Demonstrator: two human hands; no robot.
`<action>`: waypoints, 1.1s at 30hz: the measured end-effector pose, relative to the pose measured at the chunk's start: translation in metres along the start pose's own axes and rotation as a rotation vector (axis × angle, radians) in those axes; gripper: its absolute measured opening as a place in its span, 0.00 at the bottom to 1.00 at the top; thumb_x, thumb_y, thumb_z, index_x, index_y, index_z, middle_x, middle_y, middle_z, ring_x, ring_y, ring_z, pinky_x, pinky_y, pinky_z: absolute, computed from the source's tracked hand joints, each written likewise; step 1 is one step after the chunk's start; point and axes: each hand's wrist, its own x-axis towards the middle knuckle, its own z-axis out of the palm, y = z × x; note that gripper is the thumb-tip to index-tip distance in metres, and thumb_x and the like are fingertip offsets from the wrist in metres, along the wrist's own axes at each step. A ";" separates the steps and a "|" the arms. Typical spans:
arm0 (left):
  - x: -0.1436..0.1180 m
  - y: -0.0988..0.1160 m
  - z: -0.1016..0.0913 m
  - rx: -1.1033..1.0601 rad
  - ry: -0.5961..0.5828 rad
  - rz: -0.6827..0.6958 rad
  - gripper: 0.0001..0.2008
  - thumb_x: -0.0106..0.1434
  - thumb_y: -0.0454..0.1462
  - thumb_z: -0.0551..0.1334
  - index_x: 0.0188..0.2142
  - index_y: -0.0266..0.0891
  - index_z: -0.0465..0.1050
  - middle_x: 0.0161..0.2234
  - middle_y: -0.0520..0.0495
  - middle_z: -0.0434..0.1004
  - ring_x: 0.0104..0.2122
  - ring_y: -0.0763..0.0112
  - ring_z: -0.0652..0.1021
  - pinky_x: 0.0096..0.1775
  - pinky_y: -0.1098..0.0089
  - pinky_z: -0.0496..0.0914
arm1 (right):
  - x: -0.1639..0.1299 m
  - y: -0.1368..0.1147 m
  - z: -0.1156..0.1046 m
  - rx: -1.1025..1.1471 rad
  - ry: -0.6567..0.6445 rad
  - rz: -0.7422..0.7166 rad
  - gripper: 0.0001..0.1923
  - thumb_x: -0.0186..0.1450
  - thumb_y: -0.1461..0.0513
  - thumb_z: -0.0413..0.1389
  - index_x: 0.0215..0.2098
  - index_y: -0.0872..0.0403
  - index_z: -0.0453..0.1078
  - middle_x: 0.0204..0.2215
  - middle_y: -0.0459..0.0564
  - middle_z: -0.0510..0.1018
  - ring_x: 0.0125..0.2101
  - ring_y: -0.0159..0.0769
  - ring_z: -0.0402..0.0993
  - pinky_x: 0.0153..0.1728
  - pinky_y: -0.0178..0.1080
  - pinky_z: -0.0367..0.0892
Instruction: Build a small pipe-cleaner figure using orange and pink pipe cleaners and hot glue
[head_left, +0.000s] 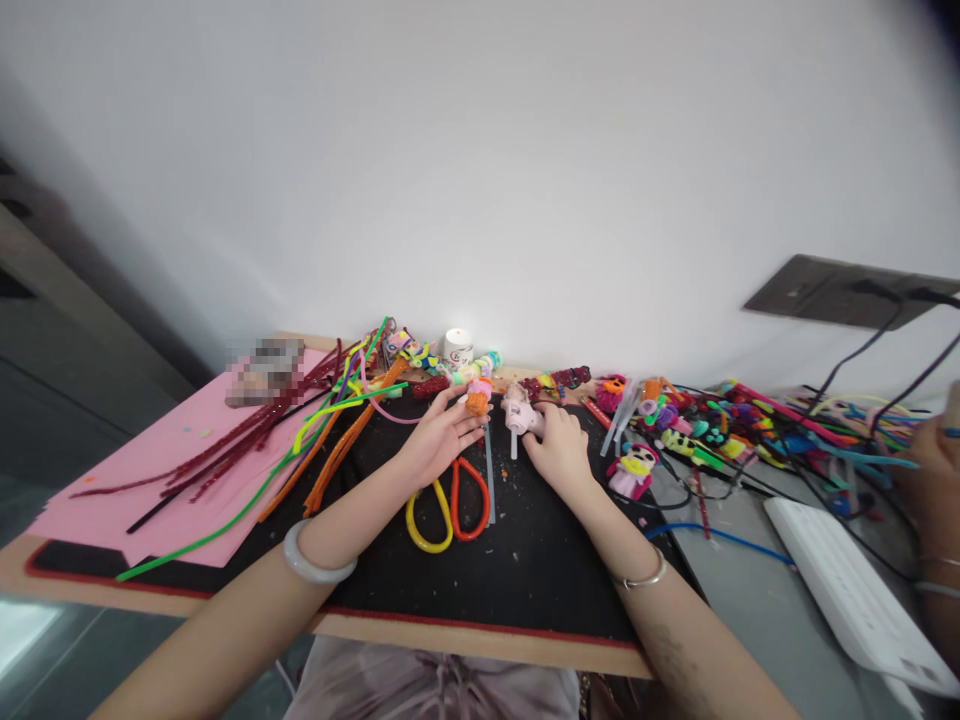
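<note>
My left hand [442,440] holds a small fuzzy pipe-cleaner piece [478,400], orange below and pink above, at its fingertips. Just to the right, my right hand [561,448] is wrapped round a pale pink hot glue gun [519,412]. A translucent glue stick [514,445] juts down from the gun. The gun and the fuzzy piece are close together; whether they touch I cannot tell. Below my left hand lie scissors with a yellow and a red handle loop [470,505], their blades hidden. Another clear glue stick [490,480] rests beside them on the black mat [540,570].
Pink sheets [247,500] bear dark red, green and orange pipe cleaners [352,440] on the left. A white paper-wrapped roll [457,348] stands by the wall. Colourful fuzzy figures [634,468], cables and a white power strip [847,590] lie right, near another person's hand [934,470].
</note>
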 end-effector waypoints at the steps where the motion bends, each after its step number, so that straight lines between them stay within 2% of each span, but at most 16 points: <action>1: 0.000 0.000 0.000 -0.009 0.004 -0.002 0.14 0.58 0.36 0.60 0.44 0.46 0.61 0.37 0.49 0.75 0.36 0.73 0.77 0.42 0.68 0.67 | 0.001 0.000 -0.001 0.048 0.007 0.000 0.17 0.55 0.62 0.54 0.44 0.55 0.65 0.38 0.58 0.73 0.39 0.50 0.66 0.36 0.48 0.62; 7: 0.002 0.000 -0.003 -0.040 0.048 -0.017 0.13 0.58 0.35 0.60 0.42 0.46 0.60 0.36 0.49 0.75 0.36 0.74 0.77 0.43 0.68 0.67 | 0.000 -0.005 -0.002 0.388 0.079 -0.089 0.13 0.59 0.61 0.52 0.42 0.55 0.66 0.37 0.53 0.75 0.36 0.41 0.71 0.37 0.41 0.65; 13: 0.003 -0.001 -0.005 -0.061 0.044 -0.004 0.15 0.56 0.33 0.62 0.42 0.46 0.60 0.35 0.51 0.75 0.36 0.73 0.77 0.43 0.68 0.67 | -0.005 -0.017 -0.003 0.577 0.069 -0.136 0.08 0.57 0.64 0.53 0.35 0.55 0.70 0.30 0.49 0.76 0.30 0.37 0.72 0.34 0.38 0.66; 20: 0.004 0.001 -0.004 -0.069 0.092 0.024 0.16 0.56 0.30 0.61 0.43 0.44 0.61 0.34 0.47 0.76 0.37 0.71 0.77 0.43 0.67 0.66 | -0.006 -0.017 -0.004 0.584 0.030 -0.035 0.07 0.55 0.61 0.54 0.28 0.56 0.72 0.25 0.49 0.77 0.26 0.37 0.72 0.30 0.37 0.66; 29: 0.002 -0.001 -0.005 -0.055 0.058 0.010 0.17 0.57 0.29 0.60 0.44 0.44 0.62 0.35 0.48 0.76 0.38 0.70 0.77 0.44 0.66 0.66 | -0.005 -0.014 0.000 0.622 0.000 -0.016 0.11 0.56 0.59 0.53 0.33 0.56 0.74 0.25 0.49 0.78 0.30 0.41 0.73 0.29 0.38 0.67; 33: 0.002 0.000 -0.004 -0.048 0.068 0.005 0.17 0.57 0.29 0.60 0.45 0.44 0.62 0.36 0.47 0.76 0.38 0.70 0.77 0.45 0.66 0.65 | -0.005 -0.013 0.001 0.620 -0.007 -0.025 0.13 0.57 0.59 0.53 0.36 0.58 0.73 0.31 0.52 0.78 0.32 0.41 0.73 0.32 0.39 0.67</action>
